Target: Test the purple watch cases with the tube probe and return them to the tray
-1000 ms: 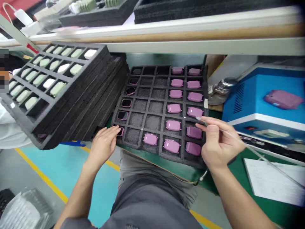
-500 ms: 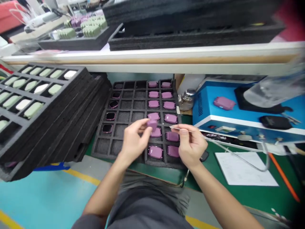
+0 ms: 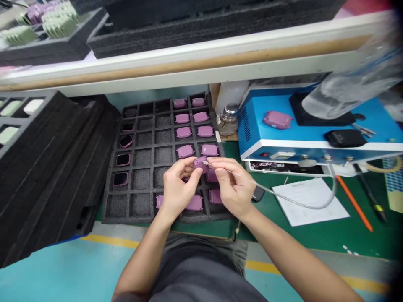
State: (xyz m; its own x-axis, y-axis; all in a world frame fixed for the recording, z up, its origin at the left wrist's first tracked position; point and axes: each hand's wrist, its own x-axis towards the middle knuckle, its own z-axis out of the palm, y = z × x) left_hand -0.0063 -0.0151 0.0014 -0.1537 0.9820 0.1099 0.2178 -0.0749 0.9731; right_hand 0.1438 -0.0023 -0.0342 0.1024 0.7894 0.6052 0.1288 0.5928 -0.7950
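My left hand (image 3: 179, 191) pinches a pink rounded watch case (image 3: 200, 164) above the black foam tray (image 3: 141, 204), its fingers hiding part of the case. My right hand (image 3: 231, 184) grips a thin pen-like tool (image 3: 220, 166), whose metal tip touches the case. A transparent hose (image 3: 292, 201) trails from the tool to the right. Rows of pink cases (image 3: 205, 131) sit in the tray's right columns, and dark-faced glossy pieces (image 3: 122, 157) fill cells in its left column. My hands hide the tray's lower middle cells.
A tall stack of black foam trays (image 3: 47, 167) stands left of the tray. To the right are a glass bottle (image 3: 227, 119), a blue machine (image 3: 270, 126) with a pink case on top, and white paper (image 3: 310, 201) on a green mat (image 3: 315, 237). A white shelf (image 3: 189, 65) crosses above.
My left hand has lifted a pink case from the tray and brought it toward the tool tip. My hands are closer together, and the view has swung left of the blue machine's earlier position.
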